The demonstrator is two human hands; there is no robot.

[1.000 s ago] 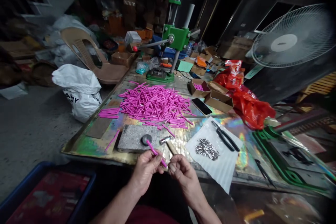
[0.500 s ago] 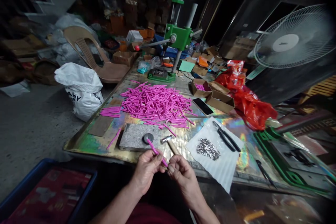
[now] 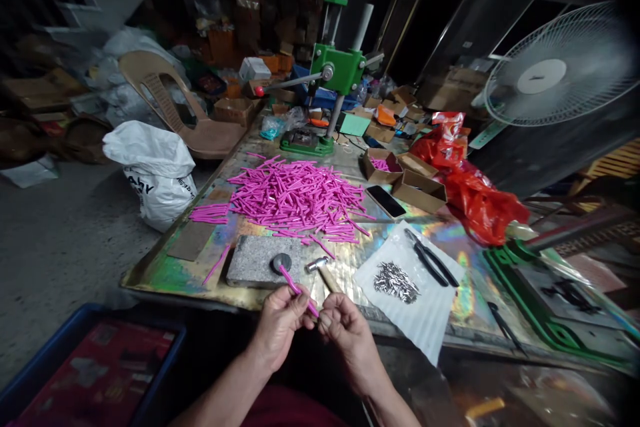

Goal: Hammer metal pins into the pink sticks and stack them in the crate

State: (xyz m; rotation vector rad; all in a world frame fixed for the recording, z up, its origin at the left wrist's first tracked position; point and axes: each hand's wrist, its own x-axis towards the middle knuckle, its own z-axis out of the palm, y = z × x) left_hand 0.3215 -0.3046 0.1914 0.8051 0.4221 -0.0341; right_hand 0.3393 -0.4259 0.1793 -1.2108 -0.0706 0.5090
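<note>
My left hand [image 3: 281, 328] pinches a thin pink tube [image 3: 290, 279] between thumb and fingers. The tube slants from the round dark metal disc [image 3: 281, 262] on a grey stone block [image 3: 245, 260] down towards me. At its near end, the closed fingertips of my right hand [image 3: 347, 332] meet it; whatever they pinch is hidden. Just beyond my right hand lies a small hammer [image 3: 327, 277] with a wooden handle. A large pile of pink tubes [image 3: 300, 197] covers the table behind the block, with a neat row of tubes [image 3: 209, 213] at its left.
Small metal pins [image 3: 396, 281] and black-handled pliers [image 3: 431, 260] lie on a white sheet [image 3: 425, 320] at right. Behind are a phone [image 3: 386, 201], cardboard boxes [image 3: 419, 192] and a green press [image 3: 337, 70]. A fan [image 3: 543, 77] stands right, a white sack [image 3: 155, 173] left.
Both hands keep nearly the same pose on the tube. My right fingers have shifted very slightly; the rest of the table looks the same.
</note>
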